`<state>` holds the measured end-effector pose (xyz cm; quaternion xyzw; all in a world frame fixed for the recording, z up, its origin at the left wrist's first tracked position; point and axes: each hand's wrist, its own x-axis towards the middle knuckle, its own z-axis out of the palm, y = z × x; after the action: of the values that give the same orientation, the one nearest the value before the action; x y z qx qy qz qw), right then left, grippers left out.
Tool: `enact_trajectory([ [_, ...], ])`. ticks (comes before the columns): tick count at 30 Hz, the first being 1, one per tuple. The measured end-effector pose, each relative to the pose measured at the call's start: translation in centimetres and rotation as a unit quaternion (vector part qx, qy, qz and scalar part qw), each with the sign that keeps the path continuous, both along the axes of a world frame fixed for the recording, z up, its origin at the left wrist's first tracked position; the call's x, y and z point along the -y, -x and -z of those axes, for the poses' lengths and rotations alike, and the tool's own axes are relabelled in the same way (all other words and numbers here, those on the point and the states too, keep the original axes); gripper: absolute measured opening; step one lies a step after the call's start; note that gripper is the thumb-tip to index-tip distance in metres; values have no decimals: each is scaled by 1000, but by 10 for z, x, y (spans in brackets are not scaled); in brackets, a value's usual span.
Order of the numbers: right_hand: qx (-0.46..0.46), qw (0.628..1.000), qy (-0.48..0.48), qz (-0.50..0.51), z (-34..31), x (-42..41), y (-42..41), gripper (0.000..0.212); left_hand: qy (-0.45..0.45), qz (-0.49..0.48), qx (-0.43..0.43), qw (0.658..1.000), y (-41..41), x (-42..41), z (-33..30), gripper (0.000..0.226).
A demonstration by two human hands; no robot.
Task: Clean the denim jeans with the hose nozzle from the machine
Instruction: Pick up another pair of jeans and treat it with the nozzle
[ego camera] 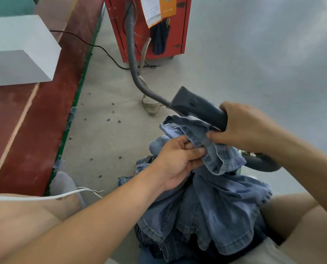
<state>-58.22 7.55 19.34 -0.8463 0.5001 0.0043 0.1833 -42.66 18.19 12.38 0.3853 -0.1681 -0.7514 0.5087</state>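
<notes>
Right hand (242,128): fingers wrapped round the handle of the hose nozzle (199,107), thumb pressing denim against it.
Left hand (178,159): fingers curled, pinching a fold of the denim jeans (206,149) just below the nozzle.
Jeans: bunched, held up at centre right; the rest hangs in a heap on the person's lap, near edge.
Hose (133,54): ribbed, grey, running far to the red machine (147,29) on the floor (105,103).
Bench (35,121): left, carrying a white box (19,50).
Risks, judged: loose cloth could bunch over the nozzle mouth; the pinch may slip; a taut hose could tug the nozzle off line; lint specks on the floor could cling to hanging denim.
</notes>
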Motion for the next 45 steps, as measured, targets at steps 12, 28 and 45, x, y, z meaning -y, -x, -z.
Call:
enact_trajectory([
  [12, 84, 996, -22, -34, -40, 6, 38, 37, -25, -77, -2, 997, -17, 2, 5, 35],
  [28, 56, 991, -81, -90, -47, -6, 29, 36, 80, -6, 123, 989, -17, -4, 17, 44],
  [45, 57, 998, 10, -11, -42, 5, 17, 45, 86, 36, 42, 995, -16, -8, 5, 41],
])
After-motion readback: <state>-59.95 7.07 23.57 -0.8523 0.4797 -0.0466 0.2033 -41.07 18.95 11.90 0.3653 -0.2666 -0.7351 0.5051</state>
